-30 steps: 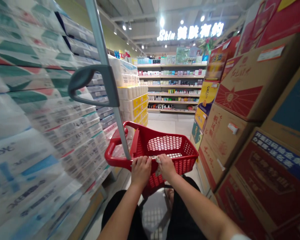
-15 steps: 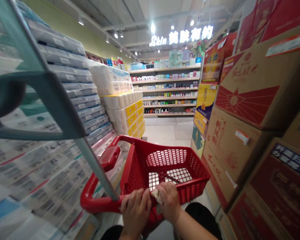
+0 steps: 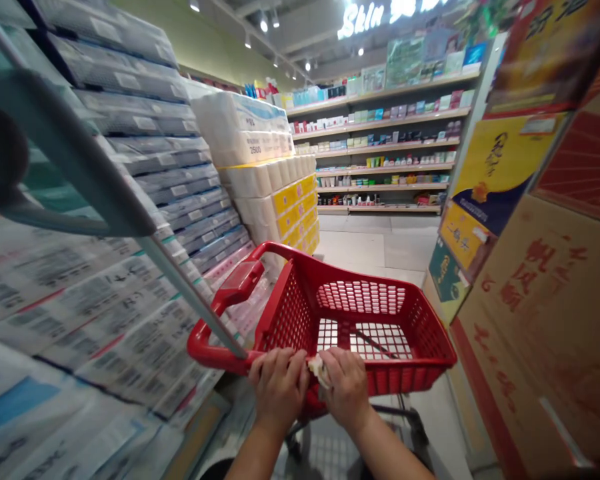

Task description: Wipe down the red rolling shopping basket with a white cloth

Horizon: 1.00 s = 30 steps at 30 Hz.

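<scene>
A red plastic shopping basket trolley [image 3: 410, 373] is in front of me, with bare mesh showing in its bottom. My left hand [image 3: 280, 387] is wrapped over the trolley's near rim, just right of where a grey metal pole [image 3: 200, 300] meets the red frame. Close beside it, my right hand [image 3: 344, 387] grips the same rim. A crumpled whitish scrap [image 3: 320, 370], perhaps tissue or wrapper, sticks out between the right thumb and fingers. At upper left a dark grey looped handle [image 3: 80, 160] is fixed on the pole.
Packs of paper goods [image 3: 145, 120] rise on the left, with toilet roll packs [image 3: 260, 180] farther along. Cardboard cartons [image 3: 545, 287] line the right side, close to the trolley. Shelves of small boxes and bottles [image 3: 380, 147] stand ahead across a pale tiled floor [image 3: 360, 250].
The trolley and I have moved forward along the aisle, and the shelves look nearer. My view has swung left and down a little. Both hands keep their hold on the rim.
</scene>
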### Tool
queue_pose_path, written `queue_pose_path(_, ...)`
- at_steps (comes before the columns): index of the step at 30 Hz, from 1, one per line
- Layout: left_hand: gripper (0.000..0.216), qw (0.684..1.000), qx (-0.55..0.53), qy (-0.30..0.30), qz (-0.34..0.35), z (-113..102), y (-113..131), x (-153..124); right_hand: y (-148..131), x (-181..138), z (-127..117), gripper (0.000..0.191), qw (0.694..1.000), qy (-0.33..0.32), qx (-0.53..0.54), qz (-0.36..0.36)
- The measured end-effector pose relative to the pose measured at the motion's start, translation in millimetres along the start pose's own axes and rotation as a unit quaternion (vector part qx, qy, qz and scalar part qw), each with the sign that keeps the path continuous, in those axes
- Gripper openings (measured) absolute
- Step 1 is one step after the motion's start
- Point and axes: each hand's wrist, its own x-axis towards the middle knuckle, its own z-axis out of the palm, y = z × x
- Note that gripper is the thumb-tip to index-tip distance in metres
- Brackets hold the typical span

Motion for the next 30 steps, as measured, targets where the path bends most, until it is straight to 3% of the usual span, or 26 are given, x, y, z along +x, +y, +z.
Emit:
queue_pose_path(6, 0.019, 0.999, -0.006, -0.019, -0.025, 11, -2, 8, 14, 1, 10, 0.036, 1.000, -0.006, 0.013, -0.027)
queue_pose_path(12, 0.016, 0.998, -0.008, -0.053, -0.031, 6, 0, 10, 17, -2, 14, 0.036, 1.000, 0.002, 0.006, -0.023)
queue_pose_path(18, 0.014, 0.995, 0.000, -0.098, -0.016, -16, 2, 3, 6, -12, 5, 0.036, 1.000, -0.008, -0.004, -0.029)
queue_pose_path(26, 0.015, 0.996, -0.004, -0.092, 0.011, -50, 7, -25, -18, -34, -26, 0.038, 0.997, -0.010, -0.014, -0.071)
queue_pose_path(30, 0.016, 0.994, -0.017, -0.107, 0.018, -70, 10, -31, -28, -39, -41, 0.043, 0.997, -0.048, 0.005, -0.067)
